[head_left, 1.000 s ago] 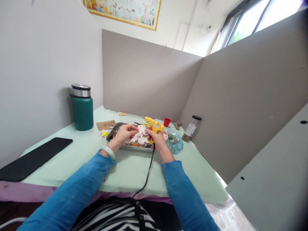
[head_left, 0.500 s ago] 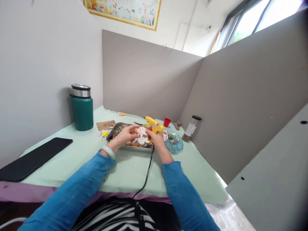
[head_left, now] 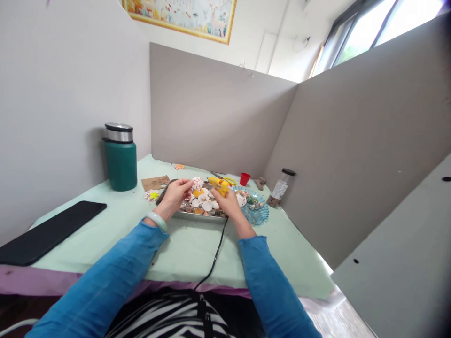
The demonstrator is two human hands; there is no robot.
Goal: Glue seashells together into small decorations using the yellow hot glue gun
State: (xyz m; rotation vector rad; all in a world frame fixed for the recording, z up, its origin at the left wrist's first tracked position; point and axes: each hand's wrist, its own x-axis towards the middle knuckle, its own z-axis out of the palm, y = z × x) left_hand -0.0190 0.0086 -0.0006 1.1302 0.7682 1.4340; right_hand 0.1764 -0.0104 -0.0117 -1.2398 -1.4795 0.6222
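My right hand [head_left: 228, 203] is wrapped round a yellow hot glue gun [head_left: 219, 185], its nozzle pointing left and its black cord [head_left: 217, 253] running down toward my lap. In my left hand [head_left: 176, 195], finger and thumb pinch a white piece with red speckles [head_left: 197, 183], held just left of the nozzle, apart from it. Below both hands lies a metal tray [head_left: 200, 217] filled with shells and small stones. White shells [head_left: 206, 204] and an orange one [head_left: 198, 193] show between my hands. My left hand hides the tray's left part.
A blue glass dish [head_left: 262, 217] with shells stands right of the tray, a red cup [head_left: 244, 179] and yellow-handled scissors [head_left: 229, 180] behind. A lidded jar [head_left: 281, 188] leans at right. At left are a green flask [head_left: 120, 162], brown card [head_left: 155, 183] and black mat [head_left: 56, 230].
My left hand has moved left with the speckled piece, away from my right hand. The glue gun has tipped from nozzle-up to nearly level, uncovering more of the scissors and shells.
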